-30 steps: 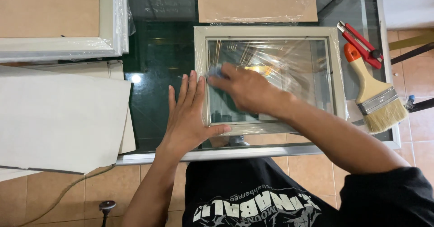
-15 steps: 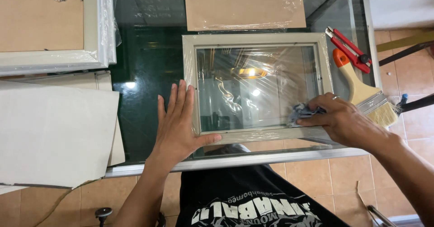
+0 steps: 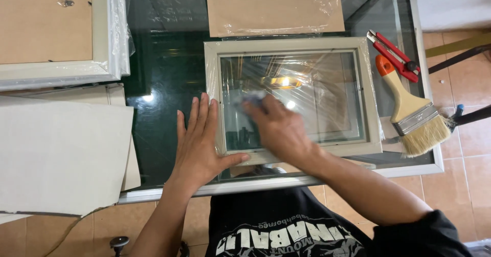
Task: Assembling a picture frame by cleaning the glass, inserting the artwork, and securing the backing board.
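Observation:
A pale picture frame [image 3: 294, 44] with a glass pane lies flat on a glass-topped table [image 3: 163, 108], partly wrapped in clear film. My left hand [image 3: 199, 144] lies flat with fingers spread on the table, its thumb against the frame's lower left corner. My right hand [image 3: 279, 129] presses a small bluish cloth [image 3: 250, 101] onto the left part of the pane; the hand is motion-blurred and hides most of the cloth.
A wide paintbrush with an orange handle tip [image 3: 409, 111] and a red cutter [image 3: 394, 55] lie right of the frame. A brown backing board [image 3: 273, 6] sits behind it. Another wrapped frame [image 3: 56, 31] and white cardboard sheets [image 3: 56, 154] lie at left.
My right hand has swept the cloth across the pane: from upper left to lower right, then back to the left side. My left hand stays by the frame's lower left corner.

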